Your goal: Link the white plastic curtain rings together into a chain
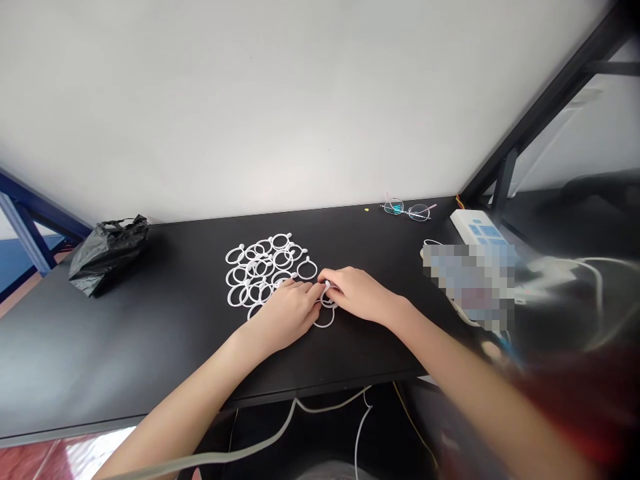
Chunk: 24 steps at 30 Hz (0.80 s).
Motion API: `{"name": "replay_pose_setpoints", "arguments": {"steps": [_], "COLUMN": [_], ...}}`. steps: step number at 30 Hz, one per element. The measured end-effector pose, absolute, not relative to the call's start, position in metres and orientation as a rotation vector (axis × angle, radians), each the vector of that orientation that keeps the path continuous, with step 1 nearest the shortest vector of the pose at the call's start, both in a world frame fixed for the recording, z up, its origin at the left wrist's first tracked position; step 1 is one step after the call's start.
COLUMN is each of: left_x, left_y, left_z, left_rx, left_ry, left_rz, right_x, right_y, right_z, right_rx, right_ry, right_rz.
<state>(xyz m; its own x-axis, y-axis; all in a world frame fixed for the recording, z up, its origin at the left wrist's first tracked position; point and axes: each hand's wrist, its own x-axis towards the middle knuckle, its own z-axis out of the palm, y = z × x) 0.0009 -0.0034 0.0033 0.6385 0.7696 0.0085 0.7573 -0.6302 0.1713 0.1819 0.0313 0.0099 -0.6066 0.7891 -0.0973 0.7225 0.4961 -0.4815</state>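
Note:
A heap of several white plastic rings lies on the black table. My left hand and my right hand meet just right of the heap, fingertips pinched together on a white ring that rests on the table beneath them. Both hands are closed around that ring; part of it is hidden by the fingers. Another single ring lies right behind the hands.
A crumpled black plastic bag sits at the table's left end. Glasses lie at the back right, beside a white power strip and a blurred object. White cables hang below the front edge. A white wall stands behind.

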Motion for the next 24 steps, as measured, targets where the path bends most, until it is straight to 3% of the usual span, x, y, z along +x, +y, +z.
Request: {"name": "replay_pose_setpoints", "arguments": {"steps": [24], "left_x": [-0.0014], "left_y": [-0.0054], "left_z": [0.0008], "left_rx": [2.7], "left_ry": [1.267], "left_rz": [0.177], "right_x": [0.1812], "right_y": [0.0329], "right_z": [0.0057], "right_rx": [-1.209], "right_ry": [-2.531], "right_rz": [0.749]}}
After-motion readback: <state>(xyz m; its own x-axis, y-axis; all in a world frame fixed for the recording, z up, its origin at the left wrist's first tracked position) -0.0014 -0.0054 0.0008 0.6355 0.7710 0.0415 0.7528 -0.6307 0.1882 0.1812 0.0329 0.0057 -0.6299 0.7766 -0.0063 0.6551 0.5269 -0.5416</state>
